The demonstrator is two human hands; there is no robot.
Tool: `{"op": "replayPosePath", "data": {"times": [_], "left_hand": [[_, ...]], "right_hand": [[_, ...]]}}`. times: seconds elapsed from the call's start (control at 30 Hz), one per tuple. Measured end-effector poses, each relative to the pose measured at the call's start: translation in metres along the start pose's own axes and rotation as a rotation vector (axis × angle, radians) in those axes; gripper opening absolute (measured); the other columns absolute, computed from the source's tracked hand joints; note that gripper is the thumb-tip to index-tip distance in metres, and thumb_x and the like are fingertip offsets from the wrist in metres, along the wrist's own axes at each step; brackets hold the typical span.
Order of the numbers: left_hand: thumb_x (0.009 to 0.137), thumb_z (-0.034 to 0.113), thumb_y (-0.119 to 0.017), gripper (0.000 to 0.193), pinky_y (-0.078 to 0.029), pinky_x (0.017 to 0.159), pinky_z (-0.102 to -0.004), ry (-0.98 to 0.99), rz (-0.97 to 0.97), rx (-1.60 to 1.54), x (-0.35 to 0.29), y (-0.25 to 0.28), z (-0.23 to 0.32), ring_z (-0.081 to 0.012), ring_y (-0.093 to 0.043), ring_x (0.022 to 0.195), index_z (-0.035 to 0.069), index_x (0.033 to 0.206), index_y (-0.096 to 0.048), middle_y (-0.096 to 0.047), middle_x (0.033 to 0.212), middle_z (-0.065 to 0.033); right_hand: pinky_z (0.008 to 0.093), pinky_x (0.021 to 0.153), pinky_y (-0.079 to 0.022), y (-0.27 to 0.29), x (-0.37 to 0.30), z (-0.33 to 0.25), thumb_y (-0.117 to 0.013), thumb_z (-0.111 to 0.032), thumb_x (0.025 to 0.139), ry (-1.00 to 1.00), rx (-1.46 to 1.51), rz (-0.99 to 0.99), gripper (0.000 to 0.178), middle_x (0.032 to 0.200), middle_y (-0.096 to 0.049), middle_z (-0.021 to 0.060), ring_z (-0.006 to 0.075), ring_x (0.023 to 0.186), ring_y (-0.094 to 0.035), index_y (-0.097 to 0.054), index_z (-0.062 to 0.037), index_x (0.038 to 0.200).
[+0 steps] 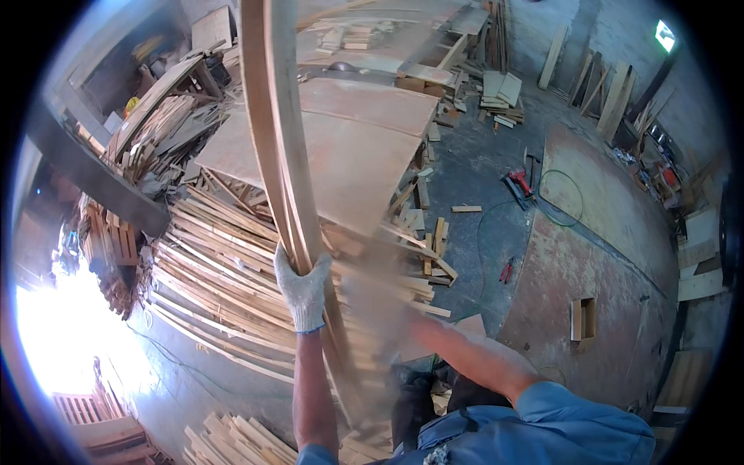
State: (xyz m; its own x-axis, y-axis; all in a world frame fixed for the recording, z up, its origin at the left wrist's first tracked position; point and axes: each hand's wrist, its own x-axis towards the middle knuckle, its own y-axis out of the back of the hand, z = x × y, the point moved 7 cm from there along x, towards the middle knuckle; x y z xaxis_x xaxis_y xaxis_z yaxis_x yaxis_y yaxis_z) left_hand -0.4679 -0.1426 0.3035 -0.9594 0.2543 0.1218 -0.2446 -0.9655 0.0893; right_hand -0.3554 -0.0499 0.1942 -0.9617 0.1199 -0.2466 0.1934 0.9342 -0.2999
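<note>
My left hand (301, 288), in a pale work glove with a blue cuff edge, is closed round a few long wooden planks (279, 147). They stand steeply in front of me, their upper ends running out of the top of the picture and their lower ends blurred beside my left forearm. To the right, my right hand (378, 306) is smeared by motion, so its fingers and anything in them cannot be made out. A stack of long wooden strips (213, 267) lies behind and left of the planks.
A low plywood-topped table (364, 167) stands ahead. On the floor at right are a red-and-black power tool (519, 186), red-handled pliers (506, 271) and an open cardboard box (575, 322). More strips (240, 442) lie near my feet; scrap wood (167, 128) heaps at far left.
</note>
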Motion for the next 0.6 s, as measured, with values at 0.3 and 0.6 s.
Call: {"op": "replayPosePath", "data": {"times": [0.3,0.6], "left_hand": [[0.077,0.018,-0.089,0.084,-0.048,0.111,-0.0451,-0.095,-0.061,0.649,0.04,-0.052,-0.032,-0.0361,-0.06,0.126,-0.001,0.15,-0.052,-0.061,0.133,-0.0218],[0.084,0.04,-0.082,0.096,-0.05,0.104,-0.0536,-0.035,-0.333,1.351,0.127,-0.146,-0.125,-0.0439,-0.061,0.123,0.004,0.16,-0.035,-0.061,0.13,-0.0256]], "right_hand": [[0.0415,0.109,-0.048,0.057,0.119,-0.113,-0.058,-0.044,0.109,0.028,0.508,0.109,0.055,0.143,-0.06,0.0145,0.0226,0.124,-0.063,-0.058,-0.0029,0.146],[0.0441,0.076,-0.054,0.246,0.155,-0.031,-0.061,-0.044,0.105,0.043,-0.336,0.042,0.044,0.106,-0.067,0.0109,0.0283,0.097,-0.066,-0.061,-0.0043,0.124]]}}
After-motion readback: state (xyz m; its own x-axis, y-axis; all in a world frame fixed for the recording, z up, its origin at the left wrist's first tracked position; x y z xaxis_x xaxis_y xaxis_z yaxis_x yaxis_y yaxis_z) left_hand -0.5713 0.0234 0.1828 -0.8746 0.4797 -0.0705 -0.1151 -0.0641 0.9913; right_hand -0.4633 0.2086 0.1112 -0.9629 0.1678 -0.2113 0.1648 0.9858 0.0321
